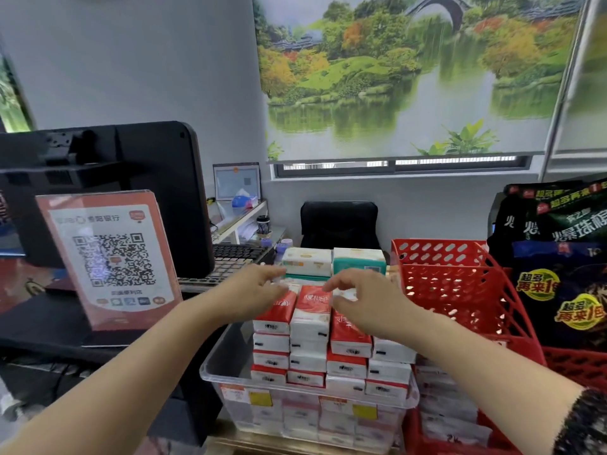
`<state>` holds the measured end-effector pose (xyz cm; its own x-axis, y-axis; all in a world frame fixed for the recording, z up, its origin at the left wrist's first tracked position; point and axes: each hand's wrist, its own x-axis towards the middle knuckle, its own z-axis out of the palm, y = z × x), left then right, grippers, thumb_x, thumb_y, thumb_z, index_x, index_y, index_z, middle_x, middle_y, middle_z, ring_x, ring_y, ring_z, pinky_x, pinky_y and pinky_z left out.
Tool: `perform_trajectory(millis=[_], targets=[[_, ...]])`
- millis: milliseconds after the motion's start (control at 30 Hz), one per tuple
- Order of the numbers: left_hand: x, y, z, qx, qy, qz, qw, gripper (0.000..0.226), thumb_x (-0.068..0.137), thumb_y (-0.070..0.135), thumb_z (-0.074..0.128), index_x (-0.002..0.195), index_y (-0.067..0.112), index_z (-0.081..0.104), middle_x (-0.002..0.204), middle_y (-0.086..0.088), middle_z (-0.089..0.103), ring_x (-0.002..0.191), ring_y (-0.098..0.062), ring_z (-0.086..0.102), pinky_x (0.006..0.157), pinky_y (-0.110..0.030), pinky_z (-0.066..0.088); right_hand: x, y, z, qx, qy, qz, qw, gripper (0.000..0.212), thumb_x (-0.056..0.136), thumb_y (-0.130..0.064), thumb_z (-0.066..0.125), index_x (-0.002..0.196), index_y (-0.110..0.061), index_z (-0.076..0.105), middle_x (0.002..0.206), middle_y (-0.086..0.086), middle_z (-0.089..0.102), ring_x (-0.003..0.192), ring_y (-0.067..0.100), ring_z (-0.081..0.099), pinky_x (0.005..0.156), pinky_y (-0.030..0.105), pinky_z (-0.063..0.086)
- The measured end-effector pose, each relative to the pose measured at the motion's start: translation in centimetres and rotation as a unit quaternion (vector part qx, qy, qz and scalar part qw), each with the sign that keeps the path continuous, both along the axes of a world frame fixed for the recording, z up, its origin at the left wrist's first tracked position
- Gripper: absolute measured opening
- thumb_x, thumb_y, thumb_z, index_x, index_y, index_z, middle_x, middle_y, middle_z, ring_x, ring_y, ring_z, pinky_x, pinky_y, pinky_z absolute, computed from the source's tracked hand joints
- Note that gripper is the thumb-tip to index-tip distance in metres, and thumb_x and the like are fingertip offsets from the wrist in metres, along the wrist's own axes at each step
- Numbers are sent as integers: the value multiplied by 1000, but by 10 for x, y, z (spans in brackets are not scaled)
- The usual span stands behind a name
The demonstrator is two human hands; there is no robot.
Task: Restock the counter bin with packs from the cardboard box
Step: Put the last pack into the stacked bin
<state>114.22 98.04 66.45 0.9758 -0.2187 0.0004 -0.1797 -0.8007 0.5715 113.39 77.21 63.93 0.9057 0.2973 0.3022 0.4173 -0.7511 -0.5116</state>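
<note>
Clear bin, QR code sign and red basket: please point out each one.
clear bin (206,369): head view, left corner of its rim.
QR code sign (111,261): head view, middle of the code.
red basket (460,290): head view, perforated inner wall.

A QR-code stand (108,257) is seen left of the fingers (269,274); red baskets (453,290) are set right of them.

Single wide-angle view from the head, facing forward and slightly down; clear bin (210,372) lies near at lower centre, window blind (410,77) farther off at upper right of frame
</note>
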Motion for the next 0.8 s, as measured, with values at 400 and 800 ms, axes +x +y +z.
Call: perform_trajectory(millis=[400,800], targets=[[-12,-4,-24,35,-60,-11,998,56,86,44,63,139,32,47,130,6,57,103,-10,58,91,-30,51,-1,24,-8,-55,23,30,998,27,95,-26,53,119,-23,64,123,-5,61,110,10,53,94,24,40],[-24,-2,3,-125,-197,26,972,31,93,29,57,124,31,60,123,10,61,102,-8,61,60,-9,52,-9,10,4,36,-15,-25,999,24,96,-27,52,119,-27,60,132,-10,54,114,0,41,94,15,36]])
